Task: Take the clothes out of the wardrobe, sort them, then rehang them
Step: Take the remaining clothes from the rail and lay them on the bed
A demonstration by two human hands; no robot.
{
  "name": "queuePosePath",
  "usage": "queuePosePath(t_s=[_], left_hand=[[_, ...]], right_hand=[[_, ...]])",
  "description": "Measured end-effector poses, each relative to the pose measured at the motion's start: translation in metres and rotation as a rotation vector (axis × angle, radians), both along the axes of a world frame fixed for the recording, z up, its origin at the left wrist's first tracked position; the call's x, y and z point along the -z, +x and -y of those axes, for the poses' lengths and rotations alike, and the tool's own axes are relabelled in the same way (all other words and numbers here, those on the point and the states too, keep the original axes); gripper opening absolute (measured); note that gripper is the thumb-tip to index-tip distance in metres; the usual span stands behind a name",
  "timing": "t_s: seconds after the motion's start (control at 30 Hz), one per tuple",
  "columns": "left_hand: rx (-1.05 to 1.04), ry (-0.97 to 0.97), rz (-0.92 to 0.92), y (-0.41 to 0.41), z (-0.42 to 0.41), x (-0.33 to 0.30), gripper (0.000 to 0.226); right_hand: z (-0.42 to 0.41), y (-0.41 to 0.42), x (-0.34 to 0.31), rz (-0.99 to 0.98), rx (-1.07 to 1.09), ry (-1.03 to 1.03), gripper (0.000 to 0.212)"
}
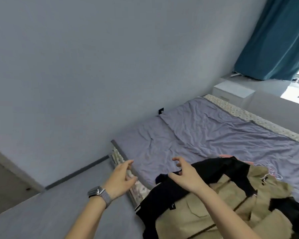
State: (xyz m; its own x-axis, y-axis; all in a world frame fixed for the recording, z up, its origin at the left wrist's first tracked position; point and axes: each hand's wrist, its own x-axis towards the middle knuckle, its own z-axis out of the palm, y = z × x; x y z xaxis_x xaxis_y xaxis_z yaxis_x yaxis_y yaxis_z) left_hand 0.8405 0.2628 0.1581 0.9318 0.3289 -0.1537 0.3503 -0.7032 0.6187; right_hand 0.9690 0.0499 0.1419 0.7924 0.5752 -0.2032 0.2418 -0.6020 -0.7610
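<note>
Both forearms reach in from 6 o'clock. Left hand (121, 176), w/ watch (97, 193), hovers over bed (205, 133) edge, fingers loosely curled, holding nothing. Right hand (185, 176), fingers spread and bent claw-like, sits just above black garment (162, 195), contact unclear. That lies atop khaki jacket (205, 216) at 5 o'clock. Prob. soft, light, floppy; jacket heavier. Best grabbed at collar/shoulders.

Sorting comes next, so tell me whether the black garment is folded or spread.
Neither: the black garment lies crumpled and draped loosely over the khaki jacket on the bed, with no neat folds showing.
</note>
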Motion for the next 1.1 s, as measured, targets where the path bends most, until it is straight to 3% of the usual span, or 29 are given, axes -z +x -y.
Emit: queuePosePath(t_s=[0.2,0.37,0.8,1.1], left_hand=[[-0.354,0.023,0.011,-0.139,-0.074,-0.013,0.052],[-0.645,0.021,0.047,-0.235,-0.087,-0.025,0.052],[-1.303,0.068,0.123,-0.447,0.0,-0.027,0.045],[-1.632,0.081,0.099,-0.627,0.07,-0.032,0.045]], right_hand=[[-0.125,-0.077,-0.019,0.029,-0.36,0.029,0.054],[-0.198,-0.143,-0.032,0.068,-0.658,0.05,0.062],[-0.259,-0.33,-0.04,-0.013,-1.251,0.067,0.05],[-0.269,-0.546,-0.041,0.019,-1.609,0.073,0.034]])
